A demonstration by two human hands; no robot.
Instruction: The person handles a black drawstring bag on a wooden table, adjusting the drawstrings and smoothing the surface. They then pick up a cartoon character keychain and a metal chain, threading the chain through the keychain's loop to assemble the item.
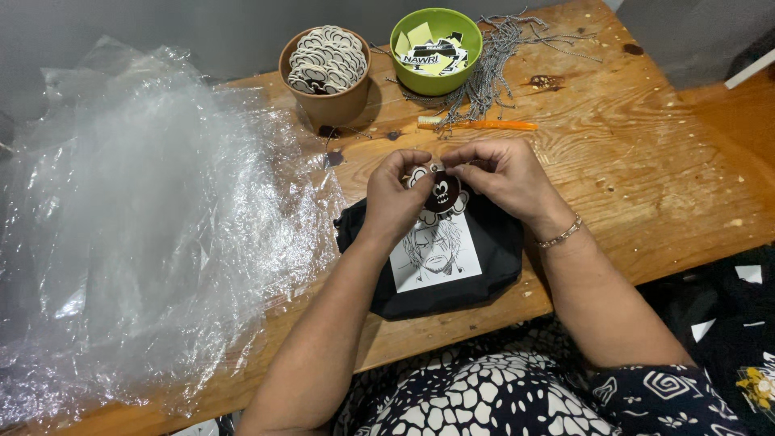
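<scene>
Both hands, left [393, 194] and right [504, 173], pinch a charm [442, 194]; brown pot [327, 101] holds charms, green bowl [436, 77] stickers.

charm [441, 194]: flat, round, dark brown cartoon face with cream cloud-shaped edge, held upright above the pouch
pouch [484, 242]: black fabric, lying flat at table's near edge, white printed face panel up

Even bright light, sharp, plastic [145, 226] glare.
</scene>
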